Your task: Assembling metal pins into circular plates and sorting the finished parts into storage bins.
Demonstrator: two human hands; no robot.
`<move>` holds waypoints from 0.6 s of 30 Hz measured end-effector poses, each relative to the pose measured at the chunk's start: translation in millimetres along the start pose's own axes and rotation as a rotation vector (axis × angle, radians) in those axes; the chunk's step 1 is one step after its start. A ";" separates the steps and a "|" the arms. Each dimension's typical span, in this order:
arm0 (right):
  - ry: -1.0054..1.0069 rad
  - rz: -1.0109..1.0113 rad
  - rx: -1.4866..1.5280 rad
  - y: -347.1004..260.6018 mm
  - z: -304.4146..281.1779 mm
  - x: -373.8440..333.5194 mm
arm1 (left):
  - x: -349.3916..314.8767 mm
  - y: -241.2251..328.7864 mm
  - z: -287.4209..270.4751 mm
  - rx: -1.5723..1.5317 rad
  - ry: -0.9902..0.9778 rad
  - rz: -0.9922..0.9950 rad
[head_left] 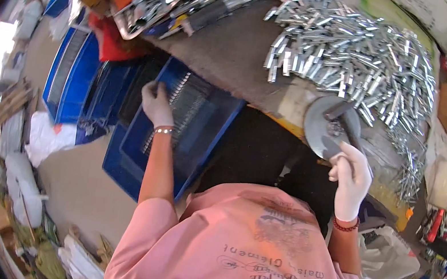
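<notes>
My left hand (157,105), in a white glove, reaches into a blue plastic bin (210,132) at its far left side. Its fingers are curled together, and whatever they may hold is hidden. Beside them, slim metal parts (185,105) lie in a neat row inside the bin. My right hand (351,182), also gloved, is closed round the handle of a small hammer (349,126). The hammer's dark head is over a round grey metal plate (317,122) at the workbench's near edge.
A large heap of shiny metal pieces (357,55) covers the right of the workbench (214,46). Tools and rods (209,4) lie piled at its far left. More blue bins (71,76) stand left. A white bag (388,253) sits at lower right.
</notes>
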State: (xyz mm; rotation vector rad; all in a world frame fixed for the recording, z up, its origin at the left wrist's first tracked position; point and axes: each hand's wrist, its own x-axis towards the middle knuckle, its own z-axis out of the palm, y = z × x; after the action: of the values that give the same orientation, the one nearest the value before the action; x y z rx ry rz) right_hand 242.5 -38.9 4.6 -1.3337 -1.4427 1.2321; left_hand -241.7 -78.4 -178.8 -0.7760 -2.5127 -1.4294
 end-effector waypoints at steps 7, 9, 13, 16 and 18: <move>-0.055 0.075 0.064 -11.0 -3.4 -2.9 | -10.3 252.5 -24.6 -0.223 -0.689 0.822; -0.083 -0.014 -0.056 -17.1 -7.4 -3.7 | -12.0 269.3 -8.8 -0.132 -0.712 1.092; 0.004 -0.469 -0.397 -15.7 -29.6 -9.4 | -7.1 274.5 10.7 0.030 -0.805 1.210; 0.115 -0.457 -0.519 -19.9 -53.3 -18.0 | -16.1 286.2 0.0 -0.032 -0.876 1.231; 0.288 -0.457 -0.670 -19.6 -79.7 -16.5 | -29.3 290.6 -2.3 -0.077 -0.907 1.216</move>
State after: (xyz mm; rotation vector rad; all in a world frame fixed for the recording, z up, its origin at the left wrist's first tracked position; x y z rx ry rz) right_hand 317.7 -44.0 41.1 -1.4064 -1.8827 0.2433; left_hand -70.6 29.0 32.1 -2.7266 -1.5396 -0.7311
